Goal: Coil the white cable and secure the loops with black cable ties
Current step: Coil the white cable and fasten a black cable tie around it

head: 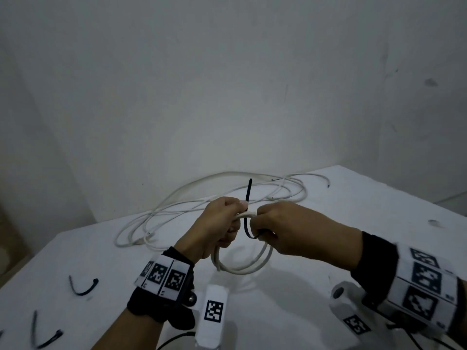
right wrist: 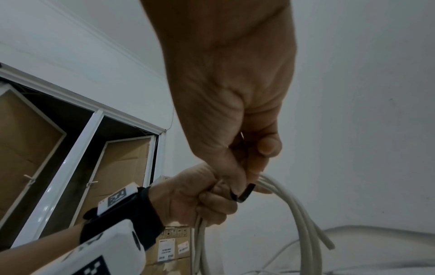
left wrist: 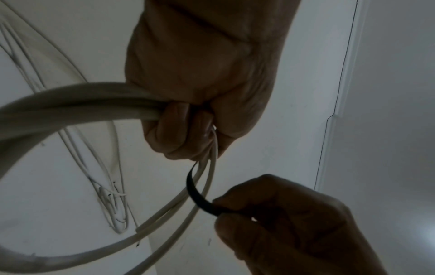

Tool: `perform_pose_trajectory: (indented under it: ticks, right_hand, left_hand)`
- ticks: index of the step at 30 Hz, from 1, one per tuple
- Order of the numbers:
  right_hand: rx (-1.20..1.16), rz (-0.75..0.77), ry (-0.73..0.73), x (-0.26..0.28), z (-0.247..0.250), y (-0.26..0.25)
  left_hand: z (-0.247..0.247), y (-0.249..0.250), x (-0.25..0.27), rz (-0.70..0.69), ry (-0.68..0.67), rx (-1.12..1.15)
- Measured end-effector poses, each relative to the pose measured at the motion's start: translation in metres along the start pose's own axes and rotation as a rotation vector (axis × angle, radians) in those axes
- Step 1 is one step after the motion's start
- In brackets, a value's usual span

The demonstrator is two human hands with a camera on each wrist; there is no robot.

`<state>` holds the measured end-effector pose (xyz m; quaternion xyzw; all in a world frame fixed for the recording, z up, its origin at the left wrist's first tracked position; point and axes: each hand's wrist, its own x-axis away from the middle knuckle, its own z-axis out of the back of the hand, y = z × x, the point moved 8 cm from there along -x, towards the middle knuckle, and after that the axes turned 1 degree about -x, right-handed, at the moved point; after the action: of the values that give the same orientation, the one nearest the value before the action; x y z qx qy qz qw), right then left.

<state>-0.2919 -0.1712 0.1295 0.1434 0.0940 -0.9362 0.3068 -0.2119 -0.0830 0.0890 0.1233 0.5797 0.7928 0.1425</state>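
Wrapping a tie round the coil, above the counter (head: 353, 223).

Left hand (head: 214, 226) has its fingers curled tight round the bunched coil (head: 242, 266); right hand (head: 290, 228) pinches the tie (head: 249, 193) under the loops. I'd keep the loops squeezed together, bring the tail up, and feed it squarely into the head before pulling.

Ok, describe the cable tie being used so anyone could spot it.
Above the white table, both hands hold a small cable coil. The tie crosses it between them, tail pointing up. The spare ties lie loose at the near-left.
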Motion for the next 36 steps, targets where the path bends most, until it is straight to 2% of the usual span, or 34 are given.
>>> perform_pose_trajectory:
  ticks: [5,8,15,19,26,36]
  right_hand:
    - [-0.067,0.052,0.040,-0.002,-0.004,-0.017]
    - [-0.168,0.033,0.094,-0.003,-0.006,-0.018]
    - [-0.454,-0.150,0.502,-0.002,0.016,0.008]
    - [-0.687,-0.299,0.602,-0.005,0.020,0.023]
    - [-0.939,-0.335,0.607,-0.008,0.017,0.027]
    - [-1.116,-0.298,0.551,-0.006,0.012,0.029]
  left_hand:
    - [0.005,-0.008,0.000,-0.060,0.030,0.035]
    - [0.008,-0.010,0.003,-0.104,0.065,0.027]
    - [0.014,-0.012,0.014,-0.178,0.102,0.088]
    - [0.013,-0.005,0.022,-0.243,0.162,0.073]
    - [0.019,0.007,0.036,-0.341,0.293,0.080]
    - [0.015,0.009,0.040,-0.388,0.291,0.056]
